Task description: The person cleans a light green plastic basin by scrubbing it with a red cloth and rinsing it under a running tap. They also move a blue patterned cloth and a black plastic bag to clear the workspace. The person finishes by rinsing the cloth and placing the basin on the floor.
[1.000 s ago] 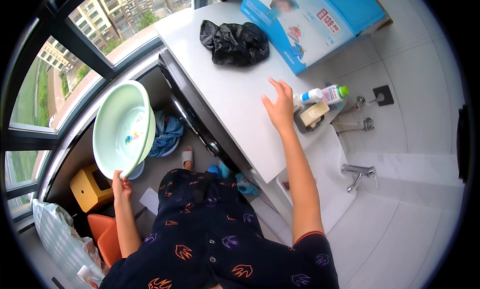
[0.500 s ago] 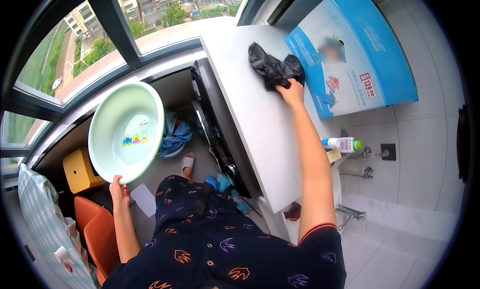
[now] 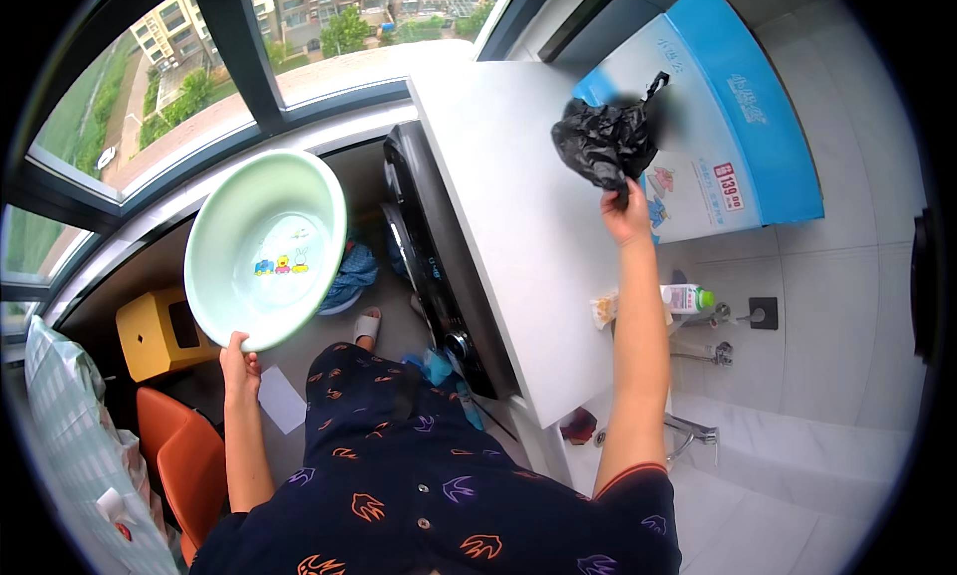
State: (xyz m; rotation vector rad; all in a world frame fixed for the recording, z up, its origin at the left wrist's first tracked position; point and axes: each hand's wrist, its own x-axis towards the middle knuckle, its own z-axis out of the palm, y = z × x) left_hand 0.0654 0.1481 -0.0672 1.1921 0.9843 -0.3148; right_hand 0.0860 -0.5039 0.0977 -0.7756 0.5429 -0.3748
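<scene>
A pale green plastic basin [image 3: 221,211] with small cartoon pictures on its bottom hangs in the air at the left. My left hand [image 3: 239,369] grips its near rim, and nothing lies inside it. Over the white countertop [image 3: 488,226], my right hand [image 3: 628,216] pinches the end of a crumpled black plastic bag [image 3: 606,142]. The bag is lifted and covers part of the blue and white cardboard box [image 3: 713,127] behind it. Whether the bag contains anything cannot be seen.
A black front-loading washer [image 3: 449,276] stands under the countertop. Left are a yellow stool [image 3: 150,336] and an orange chair [image 3: 189,465]. Blue checked cloth [image 3: 354,274] lies beyond the basin. Bottles [image 3: 686,298] and a faucet [image 3: 693,431] are right of my arm. Windows line the far left.
My right hand has raised the black bag off the countertop and moved it right, in front of the box. The basin has shifted slightly right and up, still in my left hand.
</scene>
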